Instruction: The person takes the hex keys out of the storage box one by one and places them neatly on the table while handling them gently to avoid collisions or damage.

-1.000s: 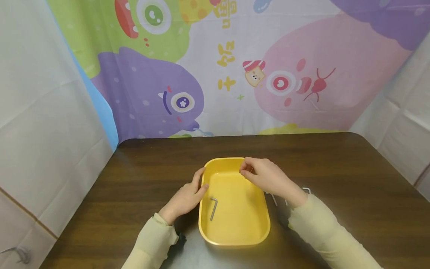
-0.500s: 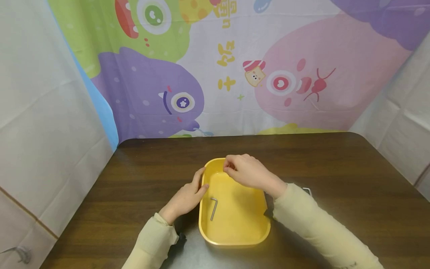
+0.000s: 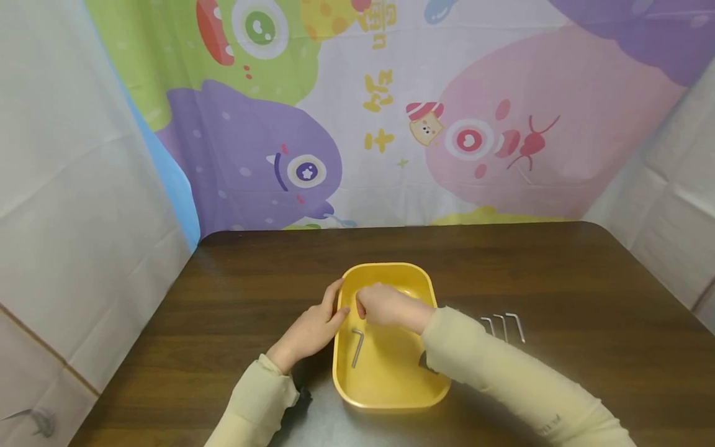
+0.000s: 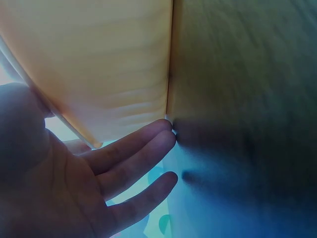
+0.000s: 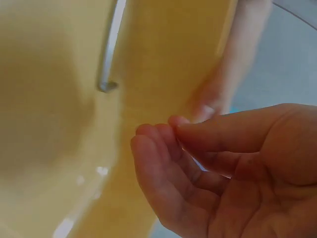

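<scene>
My left hand (image 3: 311, 328) rests on the left side of a yellow tray (image 3: 391, 401); its thumb lies over the rim and the fingers lie outside along the wall. In the left wrist view, the fingertips of my left hand (image 4: 119, 173) touch the dark table. A grey hex key (image 3: 357, 347) lies in the tray's left part. My right hand (image 3: 385, 305) is inside the tray, just above that key. In the right wrist view, thumb and fingertips of my right hand (image 5: 213, 168) meet in a pinch around a thin, pale sliver, apparently a small hex key, mostly hidden.
Several hex keys (image 3: 515, 327) lie side by side on the dark wooden table (image 3: 581, 372), right of the tray; the right sleeve (image 3: 503, 366) may cover more. A cartoon-printed curtain (image 3: 385, 205) hangs behind the table.
My right hand has moved left across the tray and down into it, keeping its pinch. More hex keys show on the table at right. The left hand and tray have stayed in place.
</scene>
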A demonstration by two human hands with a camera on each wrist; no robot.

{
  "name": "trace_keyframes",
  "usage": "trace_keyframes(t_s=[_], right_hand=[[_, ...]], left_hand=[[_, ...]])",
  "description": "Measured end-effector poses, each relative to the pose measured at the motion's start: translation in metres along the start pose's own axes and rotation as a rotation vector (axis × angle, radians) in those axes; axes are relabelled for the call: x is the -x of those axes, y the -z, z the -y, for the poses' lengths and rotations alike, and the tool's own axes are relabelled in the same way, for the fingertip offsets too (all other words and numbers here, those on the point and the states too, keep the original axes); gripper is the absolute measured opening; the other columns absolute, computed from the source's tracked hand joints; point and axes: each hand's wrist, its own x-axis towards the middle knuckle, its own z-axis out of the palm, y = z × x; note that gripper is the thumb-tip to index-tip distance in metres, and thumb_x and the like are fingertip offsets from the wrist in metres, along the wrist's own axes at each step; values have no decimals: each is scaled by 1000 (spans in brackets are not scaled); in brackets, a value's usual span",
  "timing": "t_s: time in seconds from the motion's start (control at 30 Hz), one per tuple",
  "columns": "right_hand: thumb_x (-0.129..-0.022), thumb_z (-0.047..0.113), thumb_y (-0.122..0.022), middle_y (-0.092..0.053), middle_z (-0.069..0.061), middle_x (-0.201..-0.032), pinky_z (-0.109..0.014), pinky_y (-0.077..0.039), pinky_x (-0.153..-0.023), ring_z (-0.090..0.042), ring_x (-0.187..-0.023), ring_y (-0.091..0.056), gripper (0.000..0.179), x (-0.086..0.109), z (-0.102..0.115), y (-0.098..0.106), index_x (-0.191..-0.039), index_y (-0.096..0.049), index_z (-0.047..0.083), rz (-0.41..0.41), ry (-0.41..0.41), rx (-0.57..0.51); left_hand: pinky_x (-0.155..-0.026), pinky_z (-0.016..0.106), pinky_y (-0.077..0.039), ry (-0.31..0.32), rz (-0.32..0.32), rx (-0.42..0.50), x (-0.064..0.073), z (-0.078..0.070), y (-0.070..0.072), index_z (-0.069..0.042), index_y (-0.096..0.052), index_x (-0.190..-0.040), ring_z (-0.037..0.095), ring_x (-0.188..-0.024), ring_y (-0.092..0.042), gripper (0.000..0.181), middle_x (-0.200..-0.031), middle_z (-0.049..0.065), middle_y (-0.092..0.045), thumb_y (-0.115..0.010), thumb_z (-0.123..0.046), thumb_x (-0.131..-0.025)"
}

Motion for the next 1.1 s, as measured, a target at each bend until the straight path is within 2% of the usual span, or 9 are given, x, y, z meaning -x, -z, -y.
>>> trace_keyframes(t_s=[0.13,0.3,0.4,0.53,0.83,1.0,1.1], right_hand=[[-80,-2,-58,-54,0,-66,-24,-40,-61,-12,-60,-46,14,-7,0,-12,-70,-57,7,9,17,61],[-82,13,-63,-39,4,-49,-21,-31,-50,-9,-47,-36,34,-11,2,-23,-54,-45,12,27,6,82],[-82,13,-63,-35,3,-47,-20,-29,-48,-9,-44,-34,38,-13,3,-29,-51,-41,12,28,-1,91],[-80,16,-65,-39,3,-50,-21,-32,-48,-9,-46,-37,33,-14,4,-34,-55,-45,12,31,-29,88],[-82,17,-66,-46,1,-58,-21,-35,-49,-11,-50,-42,18,-20,4,-40,-70,-54,9,43,-94,132],[-81,9,-65,-50,0,-62,-22,-35,-48,-13,-53,-44,10,-21,3,-40,-76,-57,8,56,-103,148],[-82,11,-64,-51,-1,-65,-22,-36,-49,-14,-54,-45,8,-21,2,-40,-79,-58,7,54,-97,156]], left_hand=[[-62,31,-44,-9,-7,-14,-1,1,-1,-21,-12,-145,13,-62,-55,60,-89,9,-64,-43,-36,-95],[-65,33,-46,-15,-10,-16,0,1,-2,-23,-13,-145,12,-65,-57,60,-98,11,-64,-42,-39,-95],[-66,33,-46,-17,-10,-12,0,1,-1,-22,-13,-145,12,-67,-57,60,-102,12,-64,-41,-40,-95],[-66,33,-46,-21,-9,-12,1,0,0,-21,-13,-145,13,-67,-57,60,-104,13,-64,-41,-39,-95],[-62,31,-44,-20,-7,-7,1,1,0,-21,-13,-145,14,-62,-55,60,-92,11,-64,-41,-38,-96],[-63,32,-45,-16,-9,-13,1,0,0,-20,-13,-145,13,-63,-56,60,-96,12,-64,-42,-38,-96],[-65,33,-46,-17,-12,-21,0,0,0,-20,-13,-145,13,-65,-57,59,-100,13,-64,-42,-37,-96]])
